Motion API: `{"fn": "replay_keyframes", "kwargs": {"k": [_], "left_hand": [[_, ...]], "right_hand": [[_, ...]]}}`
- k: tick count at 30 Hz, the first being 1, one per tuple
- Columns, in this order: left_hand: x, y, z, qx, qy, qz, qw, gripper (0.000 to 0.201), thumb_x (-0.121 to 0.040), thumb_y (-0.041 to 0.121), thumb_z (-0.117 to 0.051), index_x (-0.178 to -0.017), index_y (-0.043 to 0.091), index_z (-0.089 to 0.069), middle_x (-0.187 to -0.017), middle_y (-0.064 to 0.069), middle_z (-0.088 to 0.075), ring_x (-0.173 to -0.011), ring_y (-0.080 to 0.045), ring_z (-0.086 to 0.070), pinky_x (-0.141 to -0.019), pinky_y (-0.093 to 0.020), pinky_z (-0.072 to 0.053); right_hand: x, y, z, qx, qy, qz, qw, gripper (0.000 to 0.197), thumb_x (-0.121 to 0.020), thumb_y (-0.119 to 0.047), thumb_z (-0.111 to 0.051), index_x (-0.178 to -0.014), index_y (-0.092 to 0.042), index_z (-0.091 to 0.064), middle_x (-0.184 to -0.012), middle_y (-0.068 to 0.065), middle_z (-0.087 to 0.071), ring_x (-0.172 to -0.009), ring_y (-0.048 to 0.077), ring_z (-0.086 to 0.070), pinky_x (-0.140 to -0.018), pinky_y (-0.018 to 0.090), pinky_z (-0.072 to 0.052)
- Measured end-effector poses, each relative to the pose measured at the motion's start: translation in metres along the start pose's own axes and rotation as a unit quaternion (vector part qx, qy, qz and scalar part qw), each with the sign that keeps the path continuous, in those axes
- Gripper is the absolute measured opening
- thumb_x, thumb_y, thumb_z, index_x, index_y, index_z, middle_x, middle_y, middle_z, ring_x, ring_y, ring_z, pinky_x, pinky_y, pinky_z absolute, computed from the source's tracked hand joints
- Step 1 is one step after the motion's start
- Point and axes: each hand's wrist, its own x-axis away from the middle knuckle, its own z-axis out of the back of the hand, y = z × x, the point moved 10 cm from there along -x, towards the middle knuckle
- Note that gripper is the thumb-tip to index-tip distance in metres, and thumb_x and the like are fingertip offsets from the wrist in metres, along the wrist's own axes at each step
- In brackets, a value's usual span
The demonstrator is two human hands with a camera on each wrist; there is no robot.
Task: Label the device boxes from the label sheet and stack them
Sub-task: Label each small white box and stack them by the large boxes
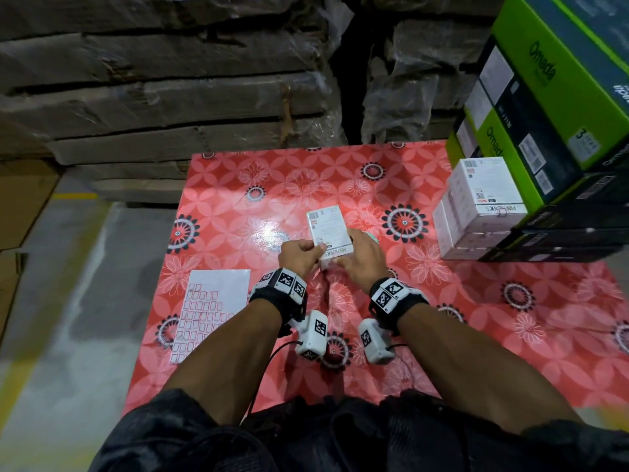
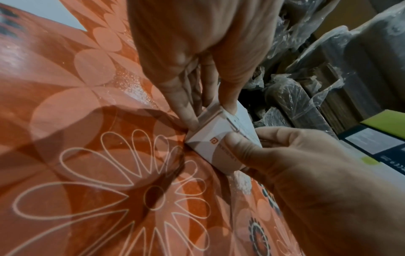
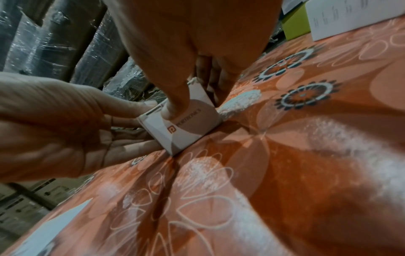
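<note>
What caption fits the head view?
Both hands, left and right, hold a white box on the floral table.

We look down on a table under a glossy red floral cloth [image 1: 442, 301], glare near its middle. At twelve o'clock, plastic-wrapped cardboard bundles [image 1: 170, 80] rise like a wall. At two o'clock stand green-and-black cartons [image 1: 551, 107]. Grey concrete floor [image 1: 85, 301] with yellow lines lies at nine o'clock.

A surface [image 1: 425, 335] under a red floral cloth carries a label sheet [image 1: 218, 301] at left, a white device box [image 1: 328, 229] mid-surface, stacked white boxes [image 1: 476, 212] and green-black cartons [image 1: 544, 131] at right.
</note>
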Motion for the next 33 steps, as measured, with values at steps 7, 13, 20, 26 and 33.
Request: {"fn": "replay_keyframes", "kwargs": {"k": [7,13,20,26,33], "left_hand": [[0.000,-0.002,0.000,0.005,0.001,-0.006,1.000,0.020,-0.085,0.012,-0.073,-0.101,0.000,-0.071,-0.096,-0.017,-0.074,-0.084,-0.029,-0.072,-0.080,-0.045,-0.059],[0.001,-0.001,0.002,-0.001,0.023,-0.024,0.999,0.036,-0.085,0.015,-0.073,-0.117,0.001,-0.065,-0.103,-0.016,-0.072,-0.091,-0.030,-0.071,-0.084,-0.042,-0.058],[0.010,0.012,-0.002,-0.081,0.030,-0.117,0.989,0.062,-0.090,0.020,-0.066,-0.146,0.028,-0.039,-0.114,-0.011,-0.069,-0.101,-0.024,-0.067,-0.090,-0.040,-0.054],[0.008,0.012,-0.003,-0.084,0.024,-0.123,0.989,0.059,-0.090,0.019,-0.065,-0.144,0.024,-0.043,-0.116,-0.010,-0.069,-0.101,-0.022,-0.068,-0.092,-0.040,-0.054],[0.001,0.008,-0.001,-0.091,0.034,-0.108,0.989,0.059,-0.090,0.019,-0.066,-0.144,0.024,-0.044,-0.104,-0.007,-0.073,-0.080,-0.015,-0.066,-0.076,-0.023,-0.050]], "right_hand": [[-0.002,0.000,-0.002,-0.006,-0.033,0.008,0.999,0.064,-0.070,-0.040,-0.083,-0.123,-0.018,-0.054,-0.113,-0.002,-0.062,-0.101,0.020,-0.062,-0.085,0.044,-0.056],[-0.004,-0.004,0.002,0.016,-0.027,0.008,0.999,0.054,-0.073,-0.036,-0.084,-0.115,-0.019,-0.055,-0.109,-0.003,-0.062,-0.097,0.019,-0.062,-0.083,0.042,-0.056],[-0.006,-0.007,0.005,-0.056,-0.075,-0.036,0.995,0.038,-0.084,-0.008,-0.072,-0.117,-0.010,-0.053,-0.117,0.006,-0.063,-0.108,0.023,-0.061,-0.094,0.038,-0.052],[-0.010,0.001,-0.002,-0.040,-0.027,-0.055,0.997,0.047,-0.078,-0.011,-0.077,-0.117,-0.014,-0.050,-0.117,0.007,-0.059,-0.106,0.024,-0.059,-0.091,0.042,-0.052],[-0.014,0.002,-0.001,-0.061,-0.048,-0.065,0.995,0.048,-0.080,-0.006,-0.073,-0.120,-0.010,-0.048,-0.121,0.008,-0.060,-0.107,0.022,-0.060,-0.092,0.039,-0.052]]}}
